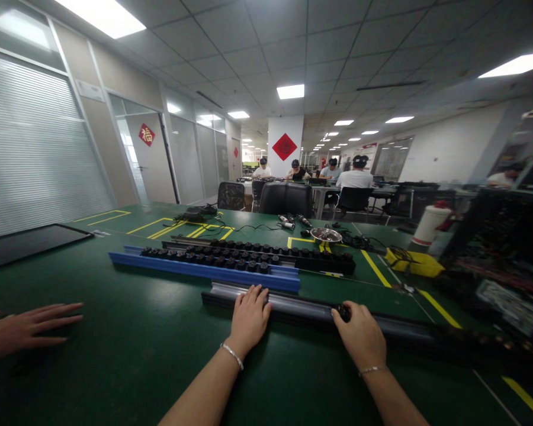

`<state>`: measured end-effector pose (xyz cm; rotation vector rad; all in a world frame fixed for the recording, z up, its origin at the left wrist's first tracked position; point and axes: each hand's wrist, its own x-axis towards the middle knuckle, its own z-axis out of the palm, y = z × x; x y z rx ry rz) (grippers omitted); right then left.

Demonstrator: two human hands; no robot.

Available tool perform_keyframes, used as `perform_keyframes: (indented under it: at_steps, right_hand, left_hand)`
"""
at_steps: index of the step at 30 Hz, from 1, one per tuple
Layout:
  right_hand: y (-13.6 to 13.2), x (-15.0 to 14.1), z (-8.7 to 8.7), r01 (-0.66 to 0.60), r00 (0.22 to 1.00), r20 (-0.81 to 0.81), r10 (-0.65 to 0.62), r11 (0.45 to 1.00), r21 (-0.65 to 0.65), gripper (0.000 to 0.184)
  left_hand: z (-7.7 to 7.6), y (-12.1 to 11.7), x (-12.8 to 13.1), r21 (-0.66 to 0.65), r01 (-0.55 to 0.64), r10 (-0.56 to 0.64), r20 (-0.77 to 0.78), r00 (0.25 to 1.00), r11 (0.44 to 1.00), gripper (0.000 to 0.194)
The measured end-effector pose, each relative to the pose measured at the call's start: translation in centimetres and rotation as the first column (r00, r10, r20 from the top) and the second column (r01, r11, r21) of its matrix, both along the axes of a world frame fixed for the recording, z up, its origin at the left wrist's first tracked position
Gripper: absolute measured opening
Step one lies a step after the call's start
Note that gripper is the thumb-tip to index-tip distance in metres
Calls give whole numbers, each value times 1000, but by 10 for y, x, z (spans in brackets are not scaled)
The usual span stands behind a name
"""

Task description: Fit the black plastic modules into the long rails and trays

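A long black channel rail [293,306] lies across the green table in front of me. My left hand [250,316] rests over it near its left end, with the fingers bent across its top. Farther right along the same rail, my right hand [363,334] pinches a small black round part [344,312] between thumb and fingers, at the rail's upper side. Whether that part touches the rail I cannot tell. Beyond the rail stands a blue channel rail [204,272], with rows of small black round parts [231,255] in and behind it.
Another person's hand [44,325] reaches in from the left. A flat black tray [35,242] lies at the far left. Toward the back are a metal dish [326,235], cables, tools and a yellow box [413,262]. Dark equipment [506,254] crowds the right side.
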<state>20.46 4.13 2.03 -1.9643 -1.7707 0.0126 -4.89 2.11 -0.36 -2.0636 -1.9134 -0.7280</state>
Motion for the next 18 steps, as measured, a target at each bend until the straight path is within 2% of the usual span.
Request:
perform_keyframes:
  at_steps: [14,18]
  right_hand:
    - [0,-8,-2,-32,999,-34,33,999,26,39]
    - [-1,-9,-2,-49,996,-65,52,998,41,38]
  left_hand:
    - [2,1,5,-34,-12,13,39,999,999,39]
    - [5,3,19,-62,92,-88,62,994,994,37]
